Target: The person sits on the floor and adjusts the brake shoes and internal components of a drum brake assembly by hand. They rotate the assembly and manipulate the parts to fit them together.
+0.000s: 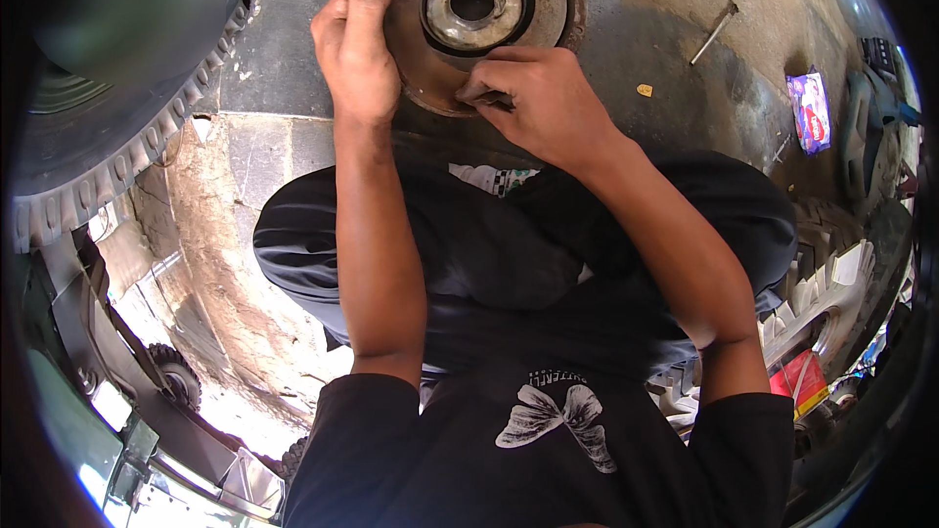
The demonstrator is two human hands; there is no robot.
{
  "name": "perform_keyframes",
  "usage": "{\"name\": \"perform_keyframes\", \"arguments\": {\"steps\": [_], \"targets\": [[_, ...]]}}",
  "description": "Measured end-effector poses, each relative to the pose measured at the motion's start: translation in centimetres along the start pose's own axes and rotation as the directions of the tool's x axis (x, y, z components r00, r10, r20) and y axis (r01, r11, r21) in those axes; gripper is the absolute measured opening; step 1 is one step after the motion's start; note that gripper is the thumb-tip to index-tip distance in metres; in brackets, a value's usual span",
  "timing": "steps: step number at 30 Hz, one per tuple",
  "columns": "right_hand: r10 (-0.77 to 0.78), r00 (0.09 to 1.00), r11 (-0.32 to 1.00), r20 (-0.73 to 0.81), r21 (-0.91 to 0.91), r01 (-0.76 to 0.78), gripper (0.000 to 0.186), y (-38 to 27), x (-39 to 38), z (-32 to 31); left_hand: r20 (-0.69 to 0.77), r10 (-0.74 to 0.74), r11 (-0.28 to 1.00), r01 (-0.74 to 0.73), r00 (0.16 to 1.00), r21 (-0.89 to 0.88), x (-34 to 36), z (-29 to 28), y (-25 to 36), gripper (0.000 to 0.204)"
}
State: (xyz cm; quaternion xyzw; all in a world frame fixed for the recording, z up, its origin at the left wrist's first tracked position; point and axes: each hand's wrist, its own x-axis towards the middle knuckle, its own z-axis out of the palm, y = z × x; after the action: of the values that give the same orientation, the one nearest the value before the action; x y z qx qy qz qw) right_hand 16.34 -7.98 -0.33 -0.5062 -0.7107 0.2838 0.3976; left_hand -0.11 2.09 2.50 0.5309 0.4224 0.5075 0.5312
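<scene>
A rusty round metal disc [550, 5], like a brake disc or a wheel hub, is in front of my knees at the top of the view. A dark ring surrounds its paler centre, which has a round hole. My left hand [360, 39] grips the disc's left rim, thumb on top and fingers curled, with the fingertips partly hidden. At the near edge of the disc, my right hand [528, 98] has its fingers pinched together against the rusty face. Whatever lies between those fingertips is too small and covered to name.
A large tyre [186, 108] stands at the left, a smaller wheel [174, 376] below it. On the floor to the right lie a thin metal rod [712, 36], a yellowish scrap [645, 91] and a purple packet [810, 113]. Another tyre [831, 284] is by my right knee.
</scene>
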Motion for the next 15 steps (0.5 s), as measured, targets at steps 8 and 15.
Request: {"name": "perform_keyframes", "arguments": {"steps": [8,15], "targets": [[0.008,0.999,0.998,0.031,-0.065,-0.006,0.015,-0.1,-0.1,-1.1,-0.013,0.046,0.998,-0.045,0.999,0.054,-0.1,0.5,-0.2,0.041],[0.055,0.990,0.991,0.128,-0.124,-0.039,0.015,0.5,-0.8,-1.5,0.071,0.072,0.989,-0.080,0.995,0.121,-0.9,0.1,0.6,0.037]]}}
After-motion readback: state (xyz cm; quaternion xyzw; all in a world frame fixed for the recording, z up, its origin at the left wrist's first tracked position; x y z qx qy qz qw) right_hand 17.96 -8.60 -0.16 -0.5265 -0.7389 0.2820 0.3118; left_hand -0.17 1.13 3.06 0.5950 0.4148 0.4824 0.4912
